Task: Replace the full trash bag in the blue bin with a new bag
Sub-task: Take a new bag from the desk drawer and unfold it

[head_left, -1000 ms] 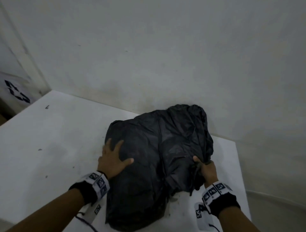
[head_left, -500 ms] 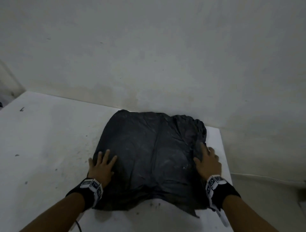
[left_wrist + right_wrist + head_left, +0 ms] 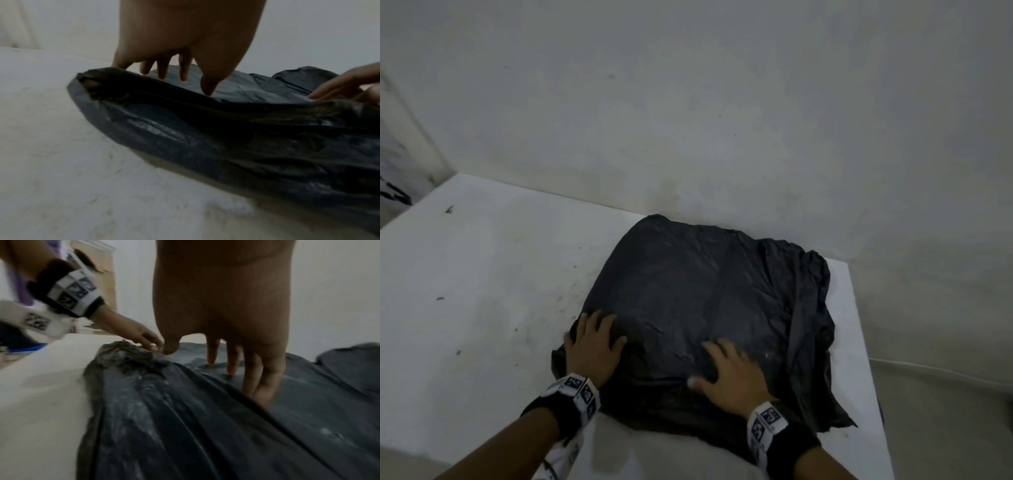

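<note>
Crinkled black plastic bag [image 3: 688,291]

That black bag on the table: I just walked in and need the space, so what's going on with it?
A person is flattening a black bag on a white table against the wall. The left hand presses its near left corner, and the right hand rests with spread fingers on the near edge. The bag lies mostly flat, bunched along its right side. No bin is clearly in view.

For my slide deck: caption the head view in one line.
Both hands, left hand and right hand, press flat on a black trash bag spread over a white table.
</note>
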Available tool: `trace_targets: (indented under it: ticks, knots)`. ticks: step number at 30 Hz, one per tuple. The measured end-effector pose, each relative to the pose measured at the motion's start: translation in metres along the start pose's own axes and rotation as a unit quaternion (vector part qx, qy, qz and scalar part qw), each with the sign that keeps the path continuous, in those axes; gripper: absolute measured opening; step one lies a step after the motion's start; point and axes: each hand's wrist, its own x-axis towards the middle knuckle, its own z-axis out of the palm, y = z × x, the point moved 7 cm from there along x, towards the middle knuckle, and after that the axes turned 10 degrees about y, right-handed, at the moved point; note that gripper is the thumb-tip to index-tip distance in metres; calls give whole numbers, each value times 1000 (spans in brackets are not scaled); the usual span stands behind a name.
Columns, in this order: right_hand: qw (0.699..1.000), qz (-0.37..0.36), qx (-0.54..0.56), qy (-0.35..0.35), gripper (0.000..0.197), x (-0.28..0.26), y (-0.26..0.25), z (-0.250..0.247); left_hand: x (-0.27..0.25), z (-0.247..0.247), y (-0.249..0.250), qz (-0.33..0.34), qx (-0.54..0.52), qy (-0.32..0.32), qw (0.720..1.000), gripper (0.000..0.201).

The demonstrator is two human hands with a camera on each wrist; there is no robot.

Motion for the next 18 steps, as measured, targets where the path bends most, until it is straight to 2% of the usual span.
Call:
trace_targets:
  ticks: [2, 4, 9, 11, 13, 15, 18]
  knots:
    - [996, -18, -60, -67, 100, -6, -17, 24, -9, -16, -9, 0, -58, 77, 995, 35]
    - [991, -7, -127, -41, 91, -6, -24, 30, -21, -26, -22, -18, -117, 99, 988, 24]
    - [989, -20, -123, 80, 42, 6, -36, 15, -49, -31, -63, -80, -112, 64, 988, 56]
    - [994, 13, -53, 98, 32, 13, -33, 4, -57, -22, -72, -96, -124, 15, 988, 62]
    - [995, 73, 60, 37, 34, 22, -31, 1, -63, -7, -70, -111, -172, -76, 976, 61]
    - [978, 96, 187, -11, 35, 31, -37, -5, -68, 4, -55, -132, -247, -166, 946, 60]
    - [938, 85, 335, -36, 28, 32, -61, -18, -68, 3, -20, -151, -343, -237, 896, 61]
